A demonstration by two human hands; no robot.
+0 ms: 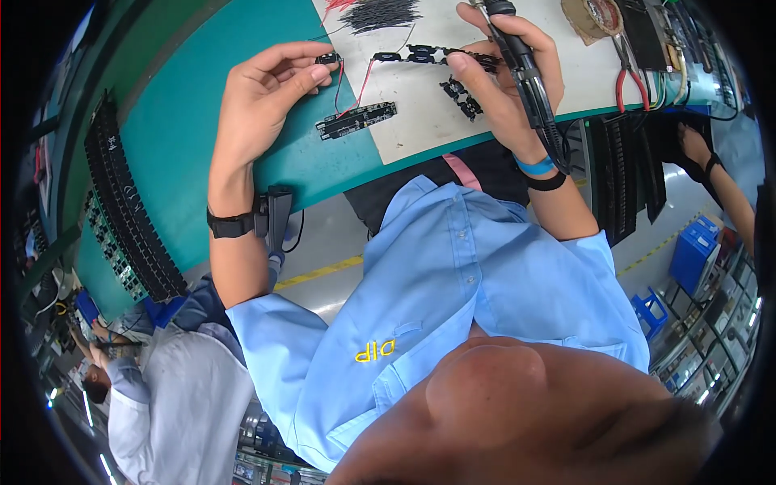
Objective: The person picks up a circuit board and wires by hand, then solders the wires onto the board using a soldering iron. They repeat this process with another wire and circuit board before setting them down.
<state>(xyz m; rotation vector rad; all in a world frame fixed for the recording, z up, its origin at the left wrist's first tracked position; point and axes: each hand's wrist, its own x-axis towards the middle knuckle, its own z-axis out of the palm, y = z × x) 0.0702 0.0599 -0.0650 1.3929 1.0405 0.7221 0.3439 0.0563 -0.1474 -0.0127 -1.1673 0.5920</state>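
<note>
My left hand (263, 97) pinches a small black component (327, 59) between thumb and fingers. Thin red and dark wires hang from it toward a narrow black circuit board (356, 120) lying on the bench, across the edge of a white sheet. In my right hand (517, 89) is a soldering iron (525, 77) with a black handle, its cord running back past the wrist. Its tip is cut off by the upper edge. By the right thumb lies a strip of small black linked pieces (420, 53); whether the thumb touches it, I cannot tell. More such pieces (462, 99) sit below.
Bundled black wires (378, 14) lie at the far side of the white sheet (416, 133). Red-handled pliers (621, 85) and a wire-wool tip cleaner (602, 16) are at right. Rows of black boards (133, 198) stand at left. Another person's arm (731, 190) shows at far right.
</note>
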